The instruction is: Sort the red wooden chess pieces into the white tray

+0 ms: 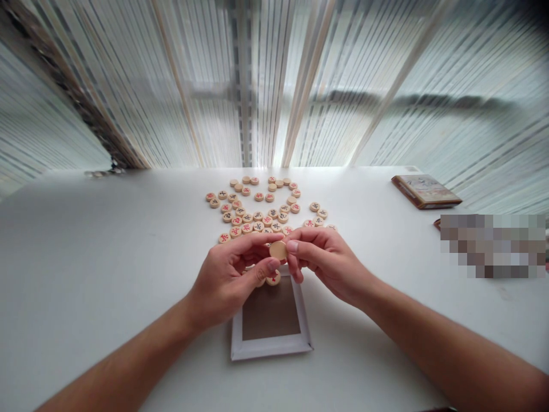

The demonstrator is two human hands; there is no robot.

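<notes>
Fingers (311, 250) partly hide frame (305, 320); discs (257, 216) beyond, box (426, 190) right.

Striped curtains (214, 114) (backlit) hang behind a white table (107, 246).

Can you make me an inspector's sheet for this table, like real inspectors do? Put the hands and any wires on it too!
Surface: white table, smooth-looking.
Things in use: many round pieces spread loosely past the hands, some showing red or black marks, some plain sides; a shallow tray with a white rim and brown inside, with at least one red-marked piece at its far end.
Clutter: a flat box on the right; nearer, a pixelated thing, can't tell what.
Hands: left hand and right hand both have their fingers on one plain disc.
Cables: nothing seen.
Surroundings: a striped curtain or blind behind the table, blurry.
</notes>
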